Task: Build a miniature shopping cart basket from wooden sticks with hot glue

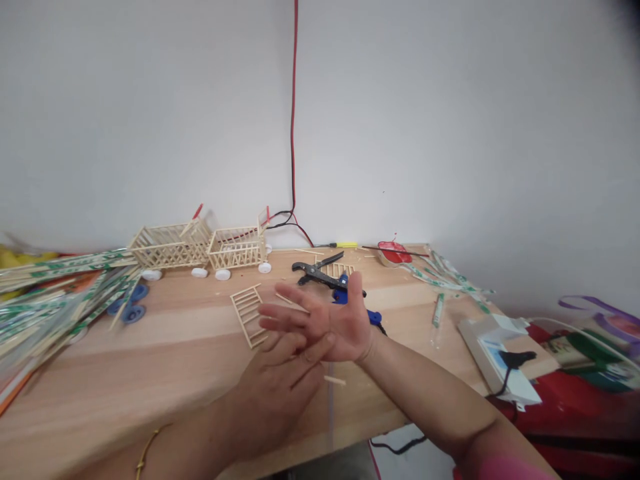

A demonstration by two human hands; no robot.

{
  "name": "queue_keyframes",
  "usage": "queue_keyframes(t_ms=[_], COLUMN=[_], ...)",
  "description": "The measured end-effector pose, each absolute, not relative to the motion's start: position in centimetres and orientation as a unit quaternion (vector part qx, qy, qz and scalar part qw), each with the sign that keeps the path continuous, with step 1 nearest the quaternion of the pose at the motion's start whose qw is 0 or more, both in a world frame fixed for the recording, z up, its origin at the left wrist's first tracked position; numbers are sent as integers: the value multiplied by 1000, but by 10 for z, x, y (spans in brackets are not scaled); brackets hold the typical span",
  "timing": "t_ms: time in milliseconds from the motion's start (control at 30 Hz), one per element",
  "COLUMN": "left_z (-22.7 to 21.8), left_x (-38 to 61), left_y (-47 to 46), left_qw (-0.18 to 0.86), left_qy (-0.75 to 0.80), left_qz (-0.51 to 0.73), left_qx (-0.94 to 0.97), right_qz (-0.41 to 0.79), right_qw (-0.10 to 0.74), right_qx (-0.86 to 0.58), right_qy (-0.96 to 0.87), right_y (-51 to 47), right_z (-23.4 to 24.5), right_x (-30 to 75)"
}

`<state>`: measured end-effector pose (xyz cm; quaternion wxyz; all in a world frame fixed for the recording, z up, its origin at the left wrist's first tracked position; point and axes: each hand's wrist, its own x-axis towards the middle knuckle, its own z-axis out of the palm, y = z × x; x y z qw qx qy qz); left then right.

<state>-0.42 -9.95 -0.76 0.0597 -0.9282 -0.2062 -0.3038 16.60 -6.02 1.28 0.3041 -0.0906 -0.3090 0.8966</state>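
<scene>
- Right hand (pixel 337 327) spread beside stick panel (pixel 247 315); left hand (pixel 285 377) against its palm, any pinch: can't tell.
- Careless sweep could crack panel.

Left arm (pixel 210 427) wears a gold bracelet (pixel 141 464); right arm (pixel 425 390), a pink sleeve (pixel 510 465).

The place looks like a small craft workspace, whether in a home or a workshop one cannot tell: a wooden tabletop (pixel 150 393) stands against a plain wall (pixel 410 113). Bundled sticks (pixel 60 273), little wheeled stick carts (pixel 237 248), a slatted stick frame (pixel 240 312), black pliers (pixel 316 272) and a blue tool (pixel 374 317) mark it as a making spot.
</scene>
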Motion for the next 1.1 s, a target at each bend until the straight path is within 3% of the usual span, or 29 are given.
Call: queue_keyframes(t_ms=[700, 1100], left_z=[-7, 1], left_x=[-13, -18], left_y=[-90, -76], left_qw=[25, 70], left_qy=[-221, -274], left_qz=[-338, -346], left_qx=[-915, -895], right_qz=[829, 832], right_qw=[449, 455], right_qx=[-164, -136], right_qy=[-289, -287], right_y=[-44, -37], right_z=[25, 17], right_x=[176, 183])
